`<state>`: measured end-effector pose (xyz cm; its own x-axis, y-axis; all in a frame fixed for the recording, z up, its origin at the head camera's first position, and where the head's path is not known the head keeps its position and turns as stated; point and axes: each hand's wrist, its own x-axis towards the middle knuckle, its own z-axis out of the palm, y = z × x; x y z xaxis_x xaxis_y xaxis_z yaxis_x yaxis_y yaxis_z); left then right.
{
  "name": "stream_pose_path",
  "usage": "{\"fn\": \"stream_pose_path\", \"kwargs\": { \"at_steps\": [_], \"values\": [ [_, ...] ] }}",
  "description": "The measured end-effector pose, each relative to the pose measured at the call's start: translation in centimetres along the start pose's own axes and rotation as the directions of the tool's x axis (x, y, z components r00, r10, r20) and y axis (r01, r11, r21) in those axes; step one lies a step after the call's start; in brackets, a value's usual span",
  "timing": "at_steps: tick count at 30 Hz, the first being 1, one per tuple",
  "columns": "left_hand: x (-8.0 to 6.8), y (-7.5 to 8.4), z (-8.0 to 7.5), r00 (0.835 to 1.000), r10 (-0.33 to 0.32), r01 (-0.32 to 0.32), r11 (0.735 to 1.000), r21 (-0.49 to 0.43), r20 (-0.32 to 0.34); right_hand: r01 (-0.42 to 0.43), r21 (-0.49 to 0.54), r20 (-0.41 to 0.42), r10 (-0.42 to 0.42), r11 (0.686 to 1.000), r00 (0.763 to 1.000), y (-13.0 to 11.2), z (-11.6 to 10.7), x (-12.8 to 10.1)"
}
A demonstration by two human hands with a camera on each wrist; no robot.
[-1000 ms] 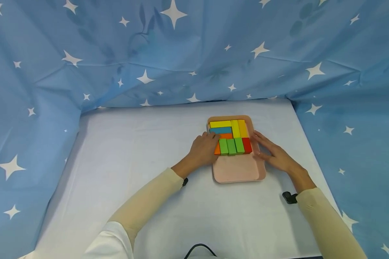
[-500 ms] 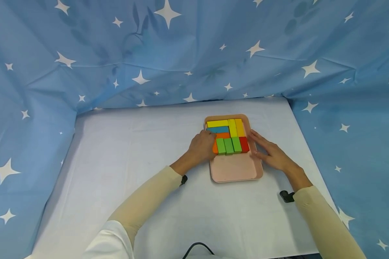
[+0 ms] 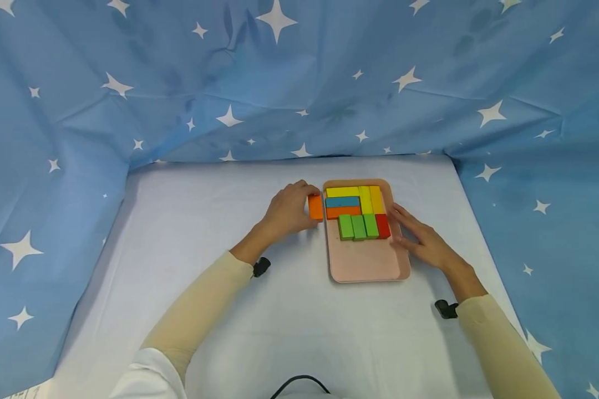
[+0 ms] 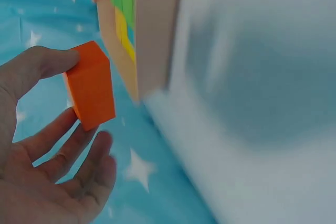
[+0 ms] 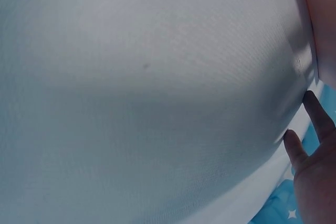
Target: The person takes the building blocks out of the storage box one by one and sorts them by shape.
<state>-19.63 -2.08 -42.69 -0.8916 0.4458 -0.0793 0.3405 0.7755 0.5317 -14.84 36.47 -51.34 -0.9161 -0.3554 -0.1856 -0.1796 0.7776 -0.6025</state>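
Observation:
A pink tray (image 3: 366, 263) lies on the white table and holds several coloured blocks packed in its far half: yellow (image 3: 341, 192), blue (image 3: 343, 201), orange (image 3: 343, 211), green (image 3: 358, 226) and red (image 3: 382, 225). My left hand (image 3: 287, 209) is just left of the tray and pinches a short orange block (image 3: 316, 207), seen between thumb and fingers in the left wrist view (image 4: 92, 85), beside the tray's outer wall (image 4: 152, 30). My right hand (image 3: 419, 238) lies flat with straight fingers against the tray's right rim, beside the red block.
A blue star-patterned cloth (image 3: 299, 77) hangs behind and on both sides of the white table (image 3: 204, 260). A black cable (image 3: 299, 382) lies at the near edge. The tray's near half is bare. The right wrist view shows only white tabletop (image 5: 147, 93) and fingertips (image 5: 310, 129).
My left hand has drawn back to the left out of the tray, carrying the short orange block away from the row of green blocks. My right hand stays on the tray's right rim.

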Motion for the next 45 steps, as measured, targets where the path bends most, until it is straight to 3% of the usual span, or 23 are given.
{"fn": "stream_pose_path", "kwargs": {
  "at_steps": [6,14,23,31,37,45],
  "values": [
    [-2.1,-5.6,-3.1,0.998,-0.066,0.064,0.996,-0.058,-0.024,-0.008,0.021,-0.03,0.009,1.0,1.0,0.4,0.1,-1.1],
    [-4.8,-13.2,-5.3,0.981,-0.191,0.187,0.975,-0.121,-0.024,0.01,0.046,-0.063,-0.007,0.999,0.998,0.8,0.0,-1.9],
    [-7.0,-18.6,-6.6,0.962,-0.273,0.27,0.954,-0.126,-0.002,0.022,0.06,-0.056,-0.019,0.998,0.998,0.6,0.2,-1.6],
    [-7.8,-21.0,-7.0,0.955,-0.295,0.297,0.947,-0.118,0.039,0.029,0.056,-0.037,-0.027,0.998,0.999,0.1,0.3,-1.0],
    [-8.2,-21.5,-7.3,0.947,-0.315,0.322,0.937,-0.135,0.068,0.019,0.044,-0.032,-0.018,0.999,0.999,-0.1,0.6,-0.3],
    [-8.3,-21.5,-7.0,0.954,-0.286,0.296,0.944,-0.145,0.09,0.037,0.05,-0.036,-0.036,0.998,0.999,-0.1,0.6,-0.2]
  ]
}}
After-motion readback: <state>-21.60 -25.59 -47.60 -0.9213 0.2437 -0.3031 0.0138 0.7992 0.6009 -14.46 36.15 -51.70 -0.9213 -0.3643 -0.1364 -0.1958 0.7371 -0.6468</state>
